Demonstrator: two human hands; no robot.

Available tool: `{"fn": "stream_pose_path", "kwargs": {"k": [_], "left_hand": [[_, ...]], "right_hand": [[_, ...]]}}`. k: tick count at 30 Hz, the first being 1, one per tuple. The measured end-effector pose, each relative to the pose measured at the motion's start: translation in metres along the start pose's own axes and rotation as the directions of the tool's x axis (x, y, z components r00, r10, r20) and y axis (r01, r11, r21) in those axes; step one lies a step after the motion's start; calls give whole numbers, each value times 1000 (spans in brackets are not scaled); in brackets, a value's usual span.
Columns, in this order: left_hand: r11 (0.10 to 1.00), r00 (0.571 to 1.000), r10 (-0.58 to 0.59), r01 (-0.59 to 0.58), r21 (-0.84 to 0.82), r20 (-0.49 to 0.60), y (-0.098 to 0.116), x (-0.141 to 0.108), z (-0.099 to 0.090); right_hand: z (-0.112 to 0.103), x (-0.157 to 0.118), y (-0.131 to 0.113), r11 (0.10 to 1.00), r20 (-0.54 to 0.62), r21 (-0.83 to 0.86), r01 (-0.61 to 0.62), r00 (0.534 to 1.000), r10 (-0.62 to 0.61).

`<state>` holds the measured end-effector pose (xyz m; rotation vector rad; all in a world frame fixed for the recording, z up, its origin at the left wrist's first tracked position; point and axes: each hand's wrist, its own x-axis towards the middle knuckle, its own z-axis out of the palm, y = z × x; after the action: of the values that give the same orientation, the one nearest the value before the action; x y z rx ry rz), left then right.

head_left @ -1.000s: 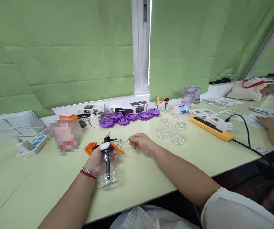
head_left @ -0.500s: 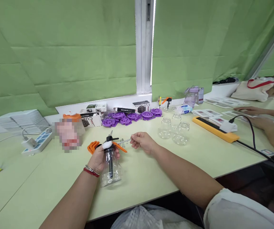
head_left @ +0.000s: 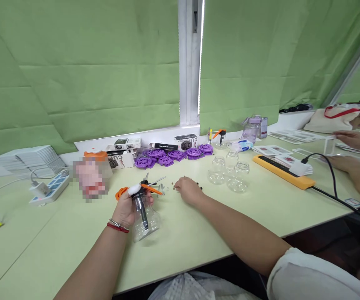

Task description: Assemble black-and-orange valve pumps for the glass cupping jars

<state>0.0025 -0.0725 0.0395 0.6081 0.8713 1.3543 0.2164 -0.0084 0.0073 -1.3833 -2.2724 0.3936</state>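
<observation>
My left hand [head_left: 127, 208] is wrapped round the neck of a clear bottle [head_left: 147, 227] with a black and white top and an orange lever [head_left: 151, 189]. The bottle leans slightly, and a thin metal rod [head_left: 157, 181] sticks out from its top toward the right. Beyond it lie a few metal pins [head_left: 162, 190] on the table. My right hand [head_left: 187, 189] is down at the table by a row of small brown parts [head_left: 187, 178]; its fingertips point at tiny pieces [head_left: 172, 183], and whether they grip one is hidden. Orange levers [head_left: 121, 193] lie behind my left hand.
Several purple wheel-shaped parts [head_left: 176, 155] lie along the back. Clear glass bottles [head_left: 237, 183] stand right of my right hand, before a yellow power strip [head_left: 284, 173]. A white power strip [head_left: 50, 189] is at left. Another person's hands [head_left: 351, 139] handle white frames at right.
My right hand has let go of the metal rod and moved down to the small parts on the table. The bottle in my left hand has tilted slightly. The other person has lifted a white frame.
</observation>
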Motion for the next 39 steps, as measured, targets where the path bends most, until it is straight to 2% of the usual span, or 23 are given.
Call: {"fn": "stream_pose_path", "kwargs": {"k": [2, 4, 9, 12, 13, 15, 16, 17, 18, 19, 20, 21, 23, 26, 29, 31, 32, 33, 35, 36, 37, 38, 39], "left_hand": [[999, 1000, 17, -18, -27, -21, 2, 1, -1], [997, 996, 46, -51, -63, -72, 3, 2, -1], [990, 987, 71, -87, -112, -146, 3, 2, 2], [981, 985, 84, -108, -160, -152, 5, 2, 4], [975, 984, 95, -122, -184, -153, 6, 2, 4], [955, 983, 140, -166, -245, -120, 7, 3, 4], [942, 981, 172, -189, -278, -87, 7, 3, 4], [928, 977, 207, -211, -307, -47, 7, 3, 4], [917, 971, 240, -230, -326, -10, 7, 2, 4], [912, 963, 268, -247, -327, 21, 6, 2, 3], [915, 956, 289, -261, -306, 47, 5, 2, 3], [924, 950, 305, -278, -262, 68, 4, 1, 2], [936, 936, 343, -334, -109, 80, 1, 2, 0], [870, 910, 413, -404, 282, 28, -2, 4, -4], [712, 892, 452, -360, 604, 0, -2, 3, -4], [685, 903, 430, -316, 656, -15, 0, 1, 0], [711, 917, 398, -283, 643, -38, 1, 0, 2], [754, 934, 351, -240, 611, -67, 2, -1, 4], [831, 964, 245, -154, 534, -103, 4, -3, 7], [855, 971, 213, -133, 502, -104, 4, -3, 8], [865, 973, 207, -135, 483, -98, 5, -3, 8], [865, 969, 229, -160, 476, -90, 5, -3, 7], [855, 960, 269, -200, 479, -80, 4, -3, 6]], "right_hand": [[4, -1, -4, 971, 88, -232, 55, 995, -35], [8, -2, -10, 933, 130, -351, 82, 991, -38], [8, -2, -14, 909, 118, -411, 69, 993, -22], [1, -6, -16, 956, 40, -292, 19, 999, -7], [-1, -9, -19, 982, 13, -190, 6, 1000, -4], [-5, -18, -27, 988, 33, 155, -23, 999, 18], [-6, -23, -32, 921, 108, 385, -55, 994, 14], [-7, -29, -37, 781, 222, 608, -138, 975, -1], [-6, -34, -42, 590, 341, 768, -248, 939, -49], [-5, -38, -47, 400, 416, 851, -340, 902, -118], [-4, -41, -50, 254, 454, 878, -406, 874, -173], [-3, -42, -53, 155, 469, 882, -445, 859, -204], [-1, -42, -54, 88, 467, 884, -459, 865, -185], [-1, -39, -51, 173, 437, 891, -420, 897, -72], [-5, -41, -50, 402, 335, 859, -318, 942, 28], [-9, -45, -50, 631, 152, 766, -122, 988, 6], [-11, -47, -49, 746, 36, 666, 24, 997, -65], [-14, -49, -49, 831, -70, 525, 183, 983, -172], [-17, -51, -49, 867, -181, 232, 442, 895, -408], [-18, -51, -49, 844, -193, 153, 514, 853, -484], [-18, -50, -49, 828, -199, 145, 542, 835, -513], [-17, -49, -48, 826, -205, 206, 525, 848, -488], [-17, -47, -48, 827, -192, 319, 463, 886, -422]]}}
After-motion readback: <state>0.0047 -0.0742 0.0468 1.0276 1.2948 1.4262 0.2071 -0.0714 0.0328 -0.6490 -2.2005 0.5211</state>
